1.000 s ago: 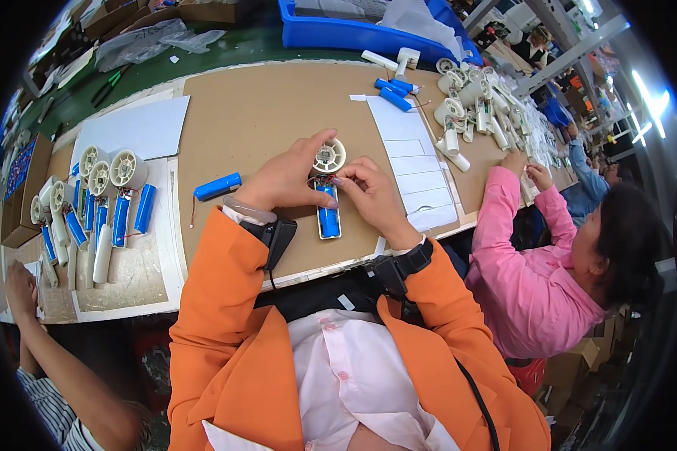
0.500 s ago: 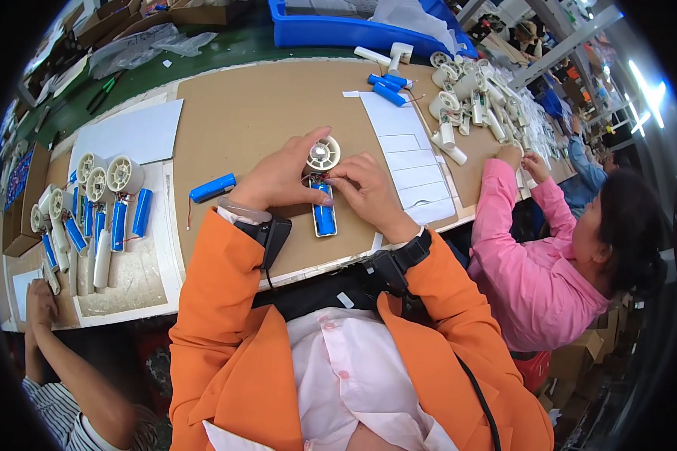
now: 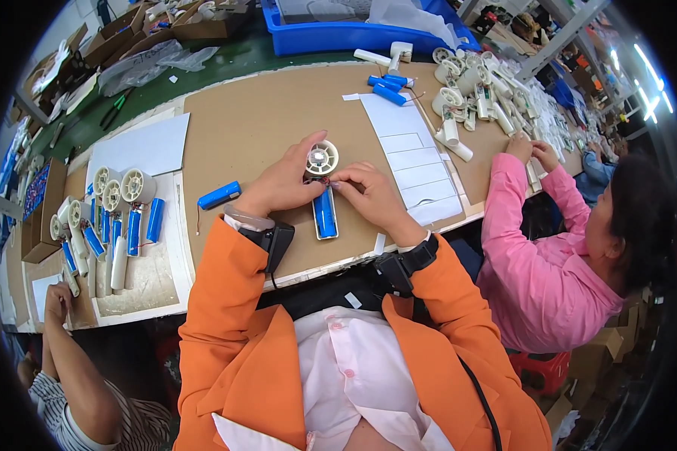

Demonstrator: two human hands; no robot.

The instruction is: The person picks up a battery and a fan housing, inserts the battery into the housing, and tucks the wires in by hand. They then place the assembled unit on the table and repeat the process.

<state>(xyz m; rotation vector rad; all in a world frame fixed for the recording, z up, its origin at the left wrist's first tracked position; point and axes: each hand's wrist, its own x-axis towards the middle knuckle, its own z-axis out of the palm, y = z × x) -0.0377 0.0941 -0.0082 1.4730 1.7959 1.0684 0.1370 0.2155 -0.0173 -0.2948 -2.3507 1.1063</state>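
Note:
A cream handheld fan housing [image 3: 323,155] lies on the brown board in front of me, its round spoked head away from me. In its open handle sits a blue cylindrical battery [image 3: 325,216]. My left hand [image 3: 284,180] curves round the housing's left side, fingers at the head and thumb by the top of the battery. At the neck, the fingers of my right hand [image 3: 368,192] are pinched together among thin red wires; which wire they grip is hidden. Left of my left hand lies a loose blue battery [image 3: 219,195] with a thin lead.
Several fan housings with batteries [image 3: 132,199] stand at the left, near a co-worker's hand [image 3: 58,302]. White paper sheets [image 3: 414,161] lie right of my hands. Beyond are blue batteries [image 3: 388,90], piled cream housings [image 3: 481,90], a blue tray [image 3: 338,36] and a pink-sleeved co-worker [image 3: 538,248].
The view has shifted slightly, moving the table contents at the left rightward in the picture. My left thumb has drawn back from the battery toward the neck. Both hands remain at the fan housing.

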